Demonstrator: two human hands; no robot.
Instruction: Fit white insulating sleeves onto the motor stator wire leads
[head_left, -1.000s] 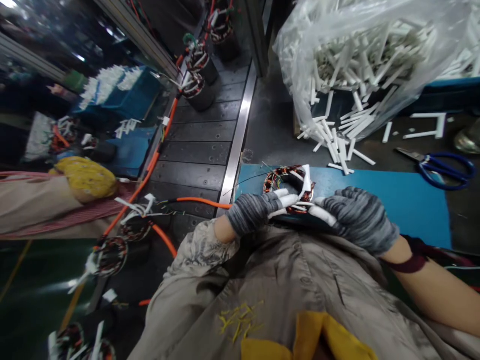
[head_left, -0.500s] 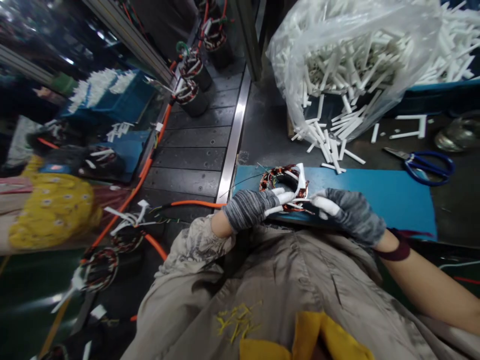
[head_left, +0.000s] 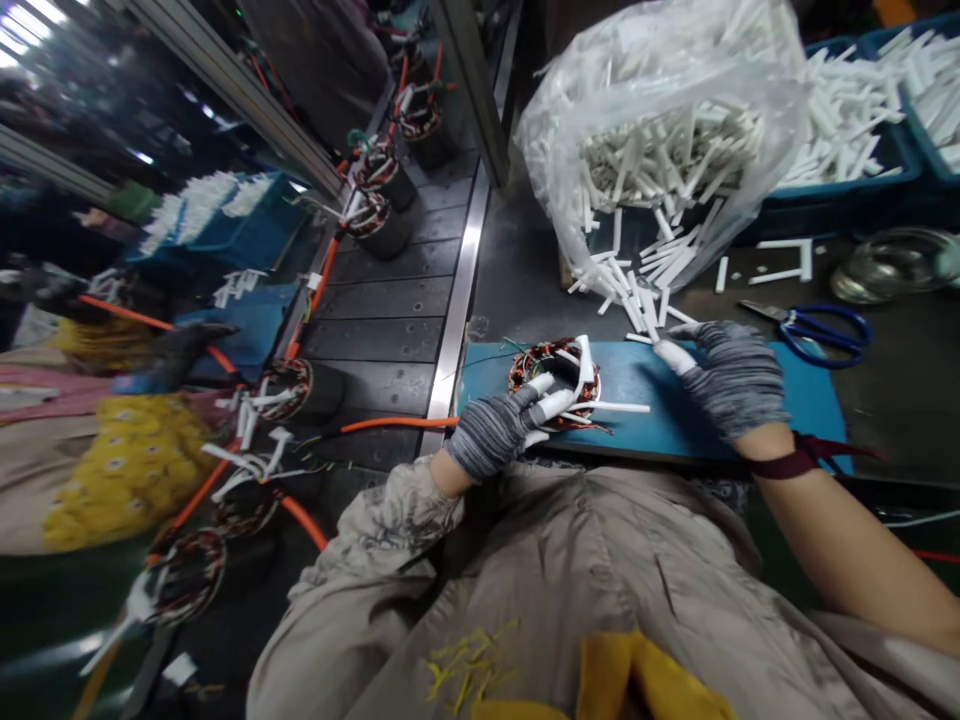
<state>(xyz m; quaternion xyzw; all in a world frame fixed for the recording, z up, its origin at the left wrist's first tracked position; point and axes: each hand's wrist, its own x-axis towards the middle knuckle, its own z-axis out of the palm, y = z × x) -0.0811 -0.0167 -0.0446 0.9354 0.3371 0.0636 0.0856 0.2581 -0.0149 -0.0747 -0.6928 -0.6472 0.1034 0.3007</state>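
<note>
A motor stator [head_left: 556, 380] with copper windings and white sleeves lies on a blue mat [head_left: 750, 420] in front of me. My left hand [head_left: 499, 430], in a grey glove with white fingertips, grips the stator's near edge. My right hand [head_left: 731, 375], gloved the same way, is off the stator and reaches over the mat's far edge to the loose white sleeves [head_left: 637, 300] spilled from a clear plastic bag [head_left: 660, 130]. Its fingers are curled, one white fingertip touching the pile; whether they hold a sleeve is hidden.
Blue-handled scissors [head_left: 814, 327] lie right of the mat, a glass dish [head_left: 892, 262] beyond them. Blue bins of white sleeves [head_left: 847, 120] stand behind the bag. A black conveyor [head_left: 390, 300] on the left carries more stators [head_left: 375, 215] and orange cables. Another person in yellow [head_left: 112, 470] works at far left.
My right hand has let go of the stator and moved up and right to the spilled sleeves. My left hand stays on the stator. The view has tilted.
</note>
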